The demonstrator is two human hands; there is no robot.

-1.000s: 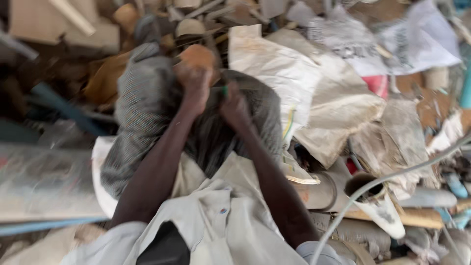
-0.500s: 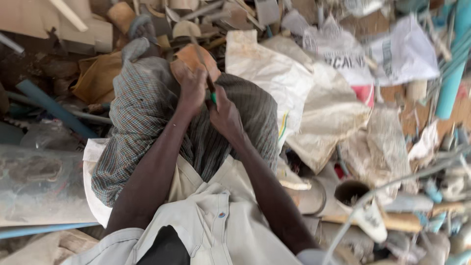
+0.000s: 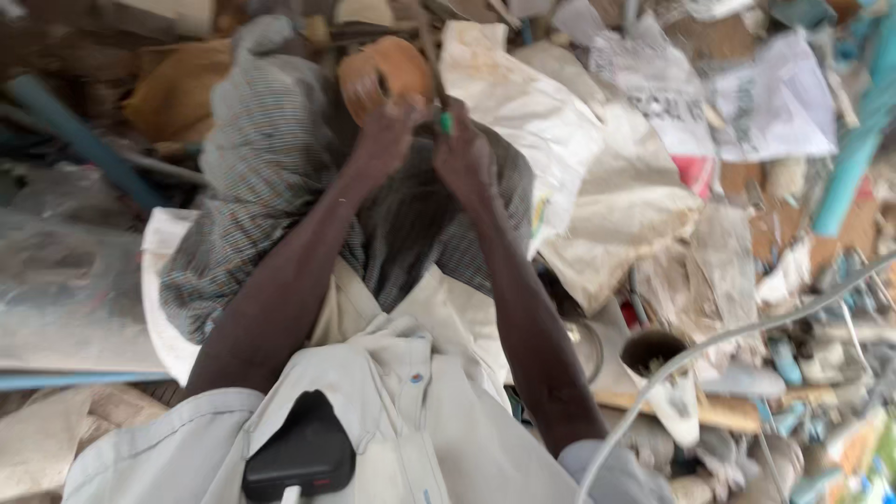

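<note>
We see both hands raised together in the upper middle of the view. The left hand (image 3: 383, 140) is closed around the lower edge of a round orange-brown piece (image 3: 387, 77), which sits just above the fingers and touches them. The right hand (image 3: 464, 154) is closed in a fist around a small tool with a green handle (image 3: 446, 121); only a short part of the green shows above the fingers, and we cannot tell what kind of tool it is because the picture is blurred. The two hands are just beside each other, and the tool's upper end is close to the right side of the orange-brown piece.

Under the forearms lies a grey checked cloth (image 3: 252, 205), spread over the person's lap, and below it we see the pale shirt (image 3: 411, 439) with a black device (image 3: 303, 453) clipped on the chest. To the right of the hands there are white woven sacks (image 3: 551, 121), crumpled and heaped together. A blue pipe (image 3: 79, 140) lies at the left, tilted, and a thin grey cable (image 3: 747, 336) crosses the lower right corner over a pile of mixed scrap
</note>
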